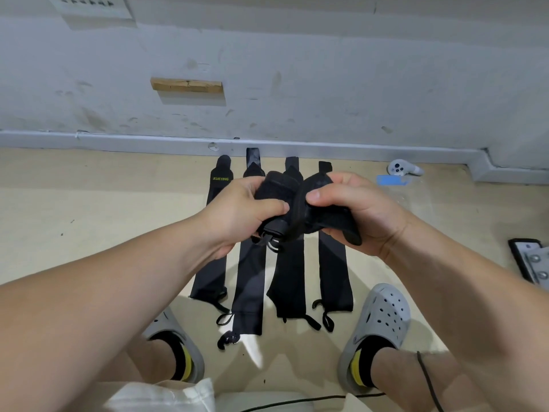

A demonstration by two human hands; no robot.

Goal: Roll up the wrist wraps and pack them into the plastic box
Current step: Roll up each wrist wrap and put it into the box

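Observation:
Both hands hold one black wrist wrap bunched into a partial roll above the floor. My left hand grips its left side, thumb across the top. My right hand grips the right side, with the wrap's end sticking out under the palm. A thumb loop dangles below the bundle. Several more black wrist wraps lie flat side by side on the floor beneath, and the leftmost wrap carries green lettering. A clear plastic box with a blue label lies on the floor at the right near the wall, hard to make out.
A white handheld controller lies by the grey baseboard at the right. A black device sits at the right edge. My feet in grey clogs stand either side of the wraps. A cable runs along the bottom.

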